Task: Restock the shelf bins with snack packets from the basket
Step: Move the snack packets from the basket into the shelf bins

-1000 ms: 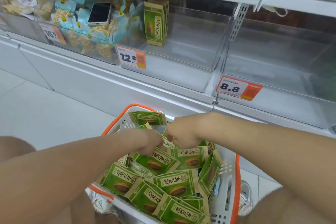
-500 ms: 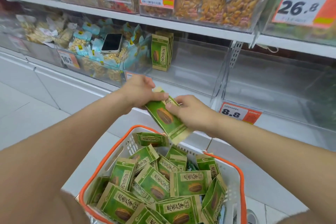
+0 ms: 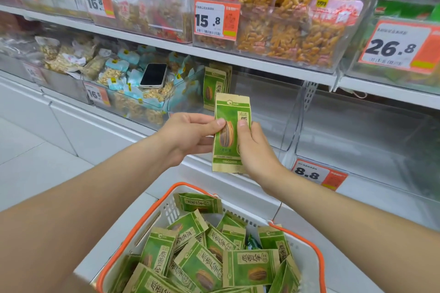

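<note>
A green and tan sunflower-seed packet is held upright in front of the lower shelf by both hands. My left hand pinches its left edge and my right hand grips its right side. Behind it, a few matching packets stand at the left end of a clear shelf bin that is otherwise bare. Below my arms, a white basket with an orange rim holds several more of these packets.
A phone lies on blue-wrapped snacks in the bin to the left. A second clear bin on the right, tagged 8.8, holds nothing. The upper shelf carries bins of peanuts and price tags. White floor tiles lie to the left.
Both hands rose from the basket with one packet and turned it from tilted to upright in front of the bin. The view tilted upward, showing more of the upper shelf.
</note>
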Available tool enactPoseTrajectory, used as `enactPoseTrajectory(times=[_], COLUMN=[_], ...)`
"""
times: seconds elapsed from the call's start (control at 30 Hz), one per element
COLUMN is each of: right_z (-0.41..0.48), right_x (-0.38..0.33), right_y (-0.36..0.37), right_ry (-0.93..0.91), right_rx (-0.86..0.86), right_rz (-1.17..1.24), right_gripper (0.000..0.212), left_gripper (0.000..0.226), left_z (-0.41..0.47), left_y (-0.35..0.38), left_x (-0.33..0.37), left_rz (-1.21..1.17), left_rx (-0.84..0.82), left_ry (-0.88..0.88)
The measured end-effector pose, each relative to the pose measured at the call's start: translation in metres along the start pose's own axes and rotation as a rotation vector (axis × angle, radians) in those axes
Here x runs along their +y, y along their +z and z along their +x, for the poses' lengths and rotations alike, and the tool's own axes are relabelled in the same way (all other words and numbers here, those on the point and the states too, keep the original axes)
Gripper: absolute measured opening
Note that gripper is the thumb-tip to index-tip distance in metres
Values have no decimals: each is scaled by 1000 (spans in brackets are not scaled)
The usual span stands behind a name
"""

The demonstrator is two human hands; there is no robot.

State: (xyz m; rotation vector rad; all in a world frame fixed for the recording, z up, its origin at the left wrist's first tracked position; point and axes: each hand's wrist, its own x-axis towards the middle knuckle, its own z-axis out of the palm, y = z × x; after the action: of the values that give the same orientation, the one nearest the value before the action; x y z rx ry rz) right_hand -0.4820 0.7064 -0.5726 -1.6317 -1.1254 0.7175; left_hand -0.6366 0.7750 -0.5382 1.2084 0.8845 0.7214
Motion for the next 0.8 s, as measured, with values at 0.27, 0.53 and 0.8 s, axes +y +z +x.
enactPoseTrajectory(times=[0.27,0.53,0.8], right_z=[36,118,172], right_x=[-20,-26,-10], right_y=[8,20,44], right_ry=[225,73,33], right_rx=[-86,268,139], right_rz=[245,-28,-127], right_gripper=[36,41,25], left_gripper=[44,23,16], left_z=[29,63,78], left_y=[-20,-53,-61], left_x=[16,11,12], left_rz=[415,1536,1608], left_rx=[15,280,221], left_ry=[62,477,469])
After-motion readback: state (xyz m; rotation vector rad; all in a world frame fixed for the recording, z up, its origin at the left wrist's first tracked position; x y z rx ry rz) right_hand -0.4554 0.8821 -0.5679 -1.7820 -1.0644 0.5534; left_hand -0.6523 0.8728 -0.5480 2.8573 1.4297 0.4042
